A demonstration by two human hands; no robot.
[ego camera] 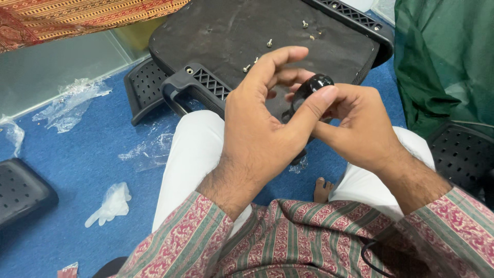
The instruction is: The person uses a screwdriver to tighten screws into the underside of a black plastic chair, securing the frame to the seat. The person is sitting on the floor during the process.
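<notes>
Both my hands meet over my lap on a small glossy black wheel-like part (311, 87). My left hand (265, 123) wraps around it from the left, thumb pressed on its top and index finger arched above. My right hand (360, 126) grips it from the right and below. Most of the black part is hidden behind my fingers. Just beyond my hands lies an upturned black chair seat (221, 31) with several loose screws (268, 43) resting on its flat underside.
A black perforated chair part (146, 85) lies left of the seat, another (20, 190) at the far left, and one (463, 154) at the right. Clear plastic wrap (72, 103) and a white glove (113, 203) lie on the blue carpet. Green fabric (447, 56) hangs at right.
</notes>
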